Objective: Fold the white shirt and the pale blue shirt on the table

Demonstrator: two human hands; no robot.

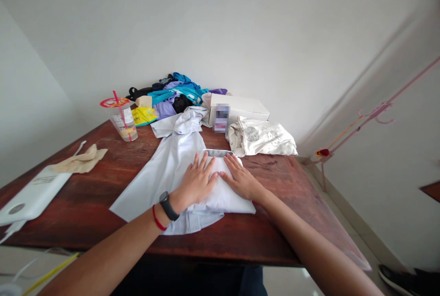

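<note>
A pale, light-coloured shirt (pixel 172 163) lies on the dark wooden table, one sleeve stretched toward the back and a section folded over at the right. On that folded section my left hand (pixel 198 180) rests flat with its fingers spread; a dark watch and a red cord are on its wrist. Just to the right, my right hand (pixel 242 181) also presses flat on the cloth, fingers stretched out. The two thumbs nearly meet. Beyond my fingertips shows the shirt's collar (pixel 220 153), grey inside. Neither hand grips the fabric.
A plastic cup (pixel 124 122) with a straw stands back left, beside a yellow packet (pixel 143 115) and a heap of clothes (pixel 182 92). A white box (pixel 240 106) and a folded patterned cloth (pixel 264 136) lie behind. A white device (pixel 37 190) with tan cloth sits at left.
</note>
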